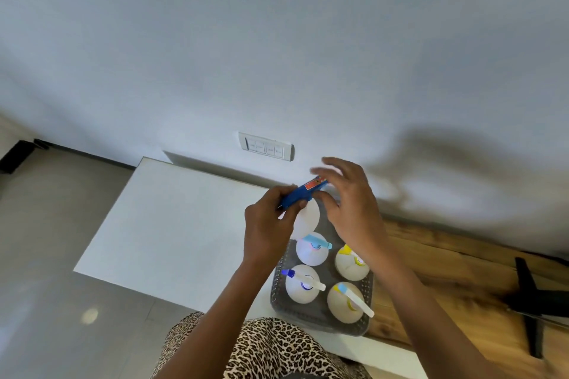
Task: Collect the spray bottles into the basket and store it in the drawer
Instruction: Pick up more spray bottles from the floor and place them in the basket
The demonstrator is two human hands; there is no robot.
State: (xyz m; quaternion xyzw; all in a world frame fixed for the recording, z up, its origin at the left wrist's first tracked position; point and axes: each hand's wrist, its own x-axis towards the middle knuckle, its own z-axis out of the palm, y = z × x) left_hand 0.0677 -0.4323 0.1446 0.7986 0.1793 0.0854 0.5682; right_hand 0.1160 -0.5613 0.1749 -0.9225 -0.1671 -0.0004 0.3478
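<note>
Just right of the frame's centre, the left hand (271, 218) holds a white spray bottle (306, 220) by its dark-blue trigger head (300, 194), fingers clamped around the head, the bottle hanging above the far end of the grey basket (320, 321). The right hand (351, 209) hovers just beside the nozzle, fingers spread apart and blurred; whether it touches the bottle cannot be told. 4 bottles already stand in the basket, which sits lower centre, straddling the white surface (172, 231) and the wooden top (455, 280). The free slot looks tight, so the hanging bottle could knock the nearest light-blue-headed bottle (311, 251) or catch its trigger on it and end up tilted. No drawer is in view.
</note>
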